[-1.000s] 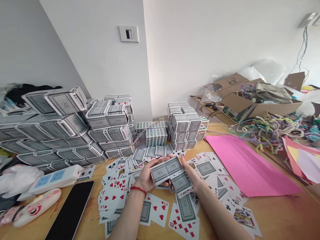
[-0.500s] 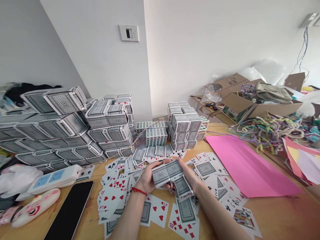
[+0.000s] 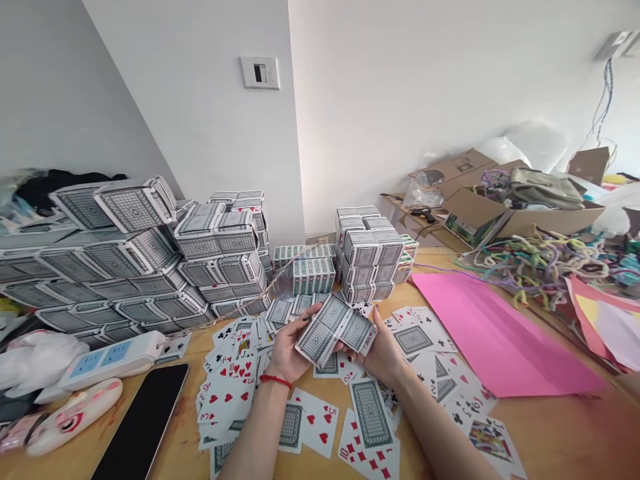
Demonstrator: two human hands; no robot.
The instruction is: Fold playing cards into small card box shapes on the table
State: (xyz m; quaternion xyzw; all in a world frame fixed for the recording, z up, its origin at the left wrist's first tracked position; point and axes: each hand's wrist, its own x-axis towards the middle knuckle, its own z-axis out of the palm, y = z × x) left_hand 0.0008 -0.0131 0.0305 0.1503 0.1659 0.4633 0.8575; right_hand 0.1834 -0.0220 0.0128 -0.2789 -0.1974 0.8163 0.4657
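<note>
Card block (image 3: 324,328) is what I have in both hands, tilted above the surface (image 3: 555,430), its patterned backs facing up. My left hand (image 3: 287,353) grips its left part, thumb at the top edge; my right hand (image 3: 384,353) cups its right part, fingers curled underneath and thumb raised by the corner. Largest on the surface, I see the left stacks (image 3: 133,257), made of similar blocks and standing well apart from my hands. Next come a pink sheet (image 3: 500,333), lying flat to the right, and the right stack (image 3: 369,250), beyond my hands. Left of my left forearm lie a black phone (image 3: 143,423) and, behind it, a power strip (image 3: 113,361). Loose cards (image 3: 227,393), some face up, some face down, spread beneath and around my hands. Smallest, a red band (image 3: 276,381) circles my left wrist.
</note>
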